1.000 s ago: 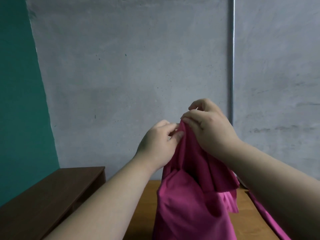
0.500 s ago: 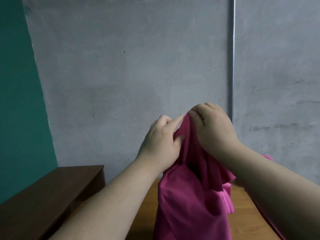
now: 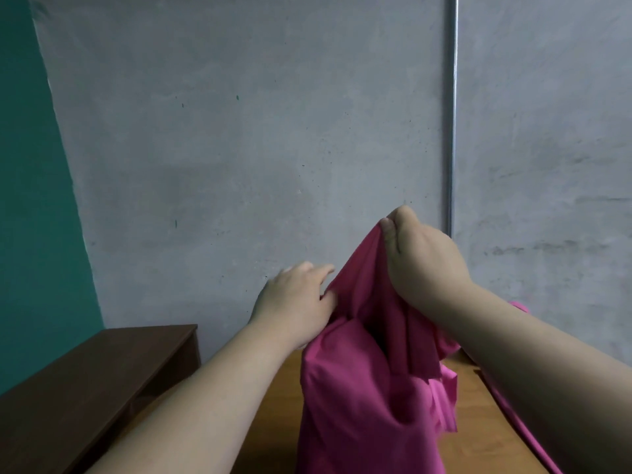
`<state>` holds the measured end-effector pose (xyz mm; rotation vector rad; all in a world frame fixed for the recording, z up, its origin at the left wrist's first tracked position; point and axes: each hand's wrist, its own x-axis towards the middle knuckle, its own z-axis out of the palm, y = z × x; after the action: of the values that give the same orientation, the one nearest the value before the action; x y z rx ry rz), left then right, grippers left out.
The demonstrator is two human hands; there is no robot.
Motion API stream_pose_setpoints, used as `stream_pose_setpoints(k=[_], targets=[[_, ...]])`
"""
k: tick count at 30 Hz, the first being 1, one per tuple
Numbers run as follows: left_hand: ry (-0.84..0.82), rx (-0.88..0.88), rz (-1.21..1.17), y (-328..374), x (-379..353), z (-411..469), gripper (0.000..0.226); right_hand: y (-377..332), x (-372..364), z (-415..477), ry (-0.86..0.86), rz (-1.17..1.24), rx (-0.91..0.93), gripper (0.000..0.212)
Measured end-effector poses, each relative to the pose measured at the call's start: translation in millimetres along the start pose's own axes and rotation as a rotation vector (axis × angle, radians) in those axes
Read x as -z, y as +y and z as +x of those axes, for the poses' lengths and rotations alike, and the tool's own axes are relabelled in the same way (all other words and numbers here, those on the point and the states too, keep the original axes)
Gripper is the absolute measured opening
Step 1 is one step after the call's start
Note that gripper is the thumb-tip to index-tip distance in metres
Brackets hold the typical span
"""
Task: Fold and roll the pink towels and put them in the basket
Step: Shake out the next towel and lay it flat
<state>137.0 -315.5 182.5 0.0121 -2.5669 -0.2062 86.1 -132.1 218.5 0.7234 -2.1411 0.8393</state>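
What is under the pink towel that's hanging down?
A light wooden table shows on both sides of the pink towel, which the right hand holds up by its top. The spot right beneath is covered by the cloth, so anything there can't be seen.

One head-worn view faces forward, barely downward, toward the grey wall [image 3: 239, 148]. The left hand [image 3: 294, 306], right hand [image 3: 424, 265] and pink towel [image 3: 359, 405] sit close, with the table [image 3: 478, 436] low.

text: none legible | labels: none (walls, towel bare)
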Motion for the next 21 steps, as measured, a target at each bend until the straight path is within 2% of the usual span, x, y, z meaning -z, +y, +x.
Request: stream_pose_setpoints(k=[3,5,7,9,10,11,13,15,17,21], targets=[[0.393,-0.169,-0.083,5,-1,3,0.017,-2,-3,0,-0.069,-0.065,0.037,0.030],[0.433,-0.075,-0.292,12,12,7,0.023,2,-8,0,-0.104,-0.114,0.037,0.031],[0.326,0.064,-0.508,18,25,13,0.026,6,-12,0,-0.112,-0.108,0.018,0.032],[0.142,0.067,-0.621,23,27,16,0.013,6,-12,0,-0.068,-0.041,0.021,0.029],[0.047,0.053,-0.611,26,25,15,0.007,4,-11,1,-0.051,0.003,0.032,0.027],[-0.016,0.027,-0.560,28,21,13,0.012,1,-9,2,-0.039,0.040,0.052,0.025],[-0.056,-0.002,-0.438,30,11,9,0.012,-4,-5,2,0.006,0.084,0.113,0.023],[-0.065,0.055,-0.364,29,7,8,0.022,-4,-3,0,0.060,0.048,0.203,0.021],[-0.156,0.154,-0.310,26,5,8,0.036,-2,-1,-4,0.050,-0.041,0.238,0.024],[-0.361,0.181,-0.205,14,1,10,0.027,9,6,-4,-0.045,-0.064,0.073,0.030]])
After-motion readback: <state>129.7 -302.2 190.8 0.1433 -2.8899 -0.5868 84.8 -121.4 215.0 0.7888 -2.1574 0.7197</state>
